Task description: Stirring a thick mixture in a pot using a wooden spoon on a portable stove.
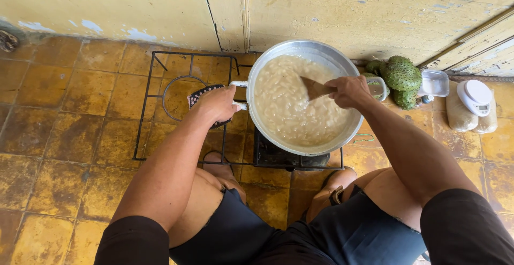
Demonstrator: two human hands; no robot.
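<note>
Yellow-brown floor tiles (59, 136), worn and blotched, spread under everything, and a scuffed cream wall (332, 8) with peeling patches rises behind. On the tiles sits a black wire-frame burner stand (147, 109) with 2 places: the left one shows a bare ring, the right one carries the pot.

That wide metal pot (350, 128), round, shallow and dull silver with a bright rim, stands at the middle of the view, just in front of the wall. It is nearly full of a pale, milky liquid thick with small whitish lumps (284, 104), the surface cloudy and uneven.

Beside the pot on the right lie 2 green spiky fruits (401, 77), knobbly and rounded, next to a clear plastic tub (435, 83), a small white kitchen scale (476, 96) and 2 bags of pale grain (460, 115) beneath it.

The person's left hand (217, 104) is closed around the pot's side handle (238, 94), with a dark checked cloth (199, 98) between palm and metal. The right hand (348, 91) is clenched on a flat wooden paddle (316, 88), whose brown blade dips into the mixture near the pot's right side. Bare knees and dark shorts show below.
</note>
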